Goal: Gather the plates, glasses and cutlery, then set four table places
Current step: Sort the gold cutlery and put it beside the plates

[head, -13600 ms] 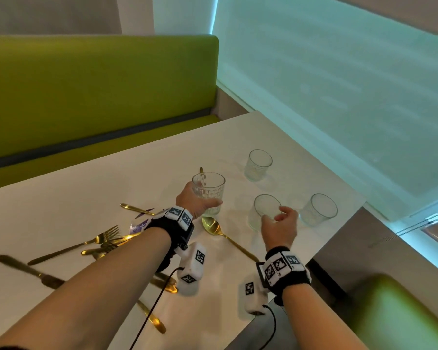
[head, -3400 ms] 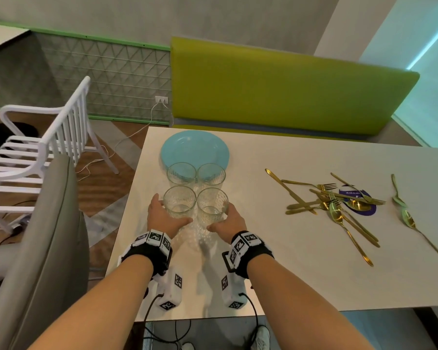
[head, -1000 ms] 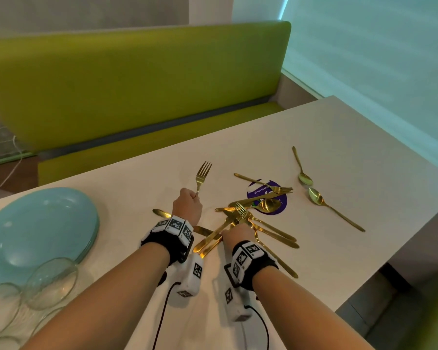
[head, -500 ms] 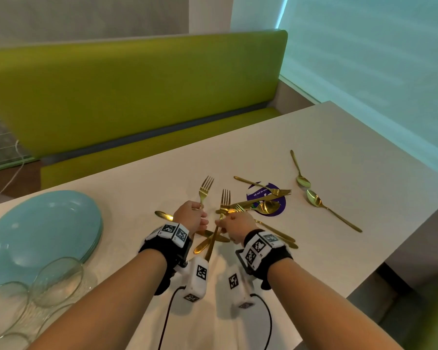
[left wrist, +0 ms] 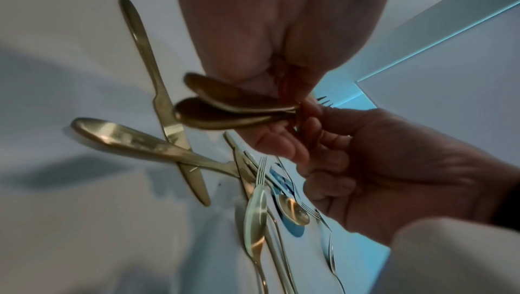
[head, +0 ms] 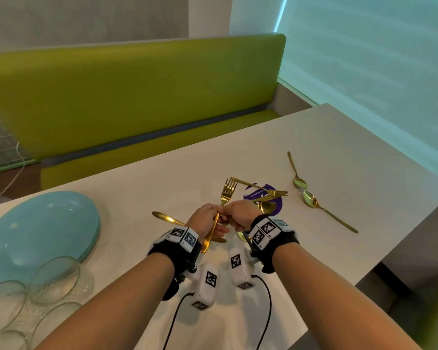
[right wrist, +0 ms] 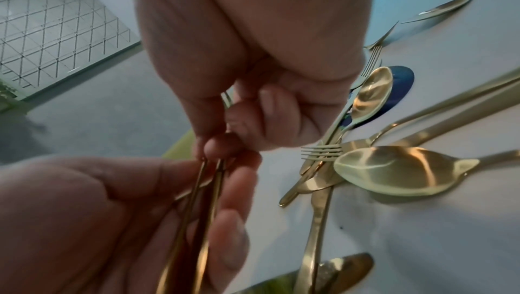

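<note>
On the worktop (head: 339, 137), the stacked plates (head: 36, 231) lie to your left, with the glasses (head: 53, 279) just in front of them at the near edge. Your two hands meet at the middle. Behind your right hand (head: 240, 214) lies the cutlery pile (head: 263, 198), seemingly across a round sticker (head: 276, 205). Two spoons (head: 304, 190) lie further right. A bench seat (head: 137, 97) runs behind the worktop.
</note>
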The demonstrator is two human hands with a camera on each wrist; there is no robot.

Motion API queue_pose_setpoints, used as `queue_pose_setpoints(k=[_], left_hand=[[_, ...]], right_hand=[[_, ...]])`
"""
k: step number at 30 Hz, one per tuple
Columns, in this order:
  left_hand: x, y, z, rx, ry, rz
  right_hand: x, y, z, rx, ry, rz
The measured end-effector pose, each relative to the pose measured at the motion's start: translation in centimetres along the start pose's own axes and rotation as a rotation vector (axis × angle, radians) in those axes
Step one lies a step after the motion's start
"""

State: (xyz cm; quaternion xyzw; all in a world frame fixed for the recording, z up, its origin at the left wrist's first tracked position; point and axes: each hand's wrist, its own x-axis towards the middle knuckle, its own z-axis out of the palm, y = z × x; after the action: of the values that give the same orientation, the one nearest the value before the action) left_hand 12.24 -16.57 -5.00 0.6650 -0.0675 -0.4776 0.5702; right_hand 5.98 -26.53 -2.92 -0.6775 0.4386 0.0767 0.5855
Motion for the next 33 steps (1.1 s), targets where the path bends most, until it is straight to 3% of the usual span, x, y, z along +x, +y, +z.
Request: queue_pose_setpoints(k=[8,14,17,24,33], left_hand=[[0.8,0.0,1.0,0.101,-0.018,0.048],[1.9,0.4,0.1,0.156,0.07,0.048],[2.5,0.3,-0.4,0.18,0.11,0.025],[3.5,0.5,-0.4,0.25,0.199,-0.007],[4.0,0.6,-0.9,0.251,0.208,0.003]], right_hand=[[1.1,1.0,-1.1,0.009,0.096,0.059],[1.7,1.9,-5.6,-0.287,0.3,0.005],[2.3,3.4,-7.1,-0.56,0.36,0.048],[3.6,6.1,-6.3,-0.64,0.312,0.096],[4.1,6.4,-6.0,-0.727,0.317,0.09]])
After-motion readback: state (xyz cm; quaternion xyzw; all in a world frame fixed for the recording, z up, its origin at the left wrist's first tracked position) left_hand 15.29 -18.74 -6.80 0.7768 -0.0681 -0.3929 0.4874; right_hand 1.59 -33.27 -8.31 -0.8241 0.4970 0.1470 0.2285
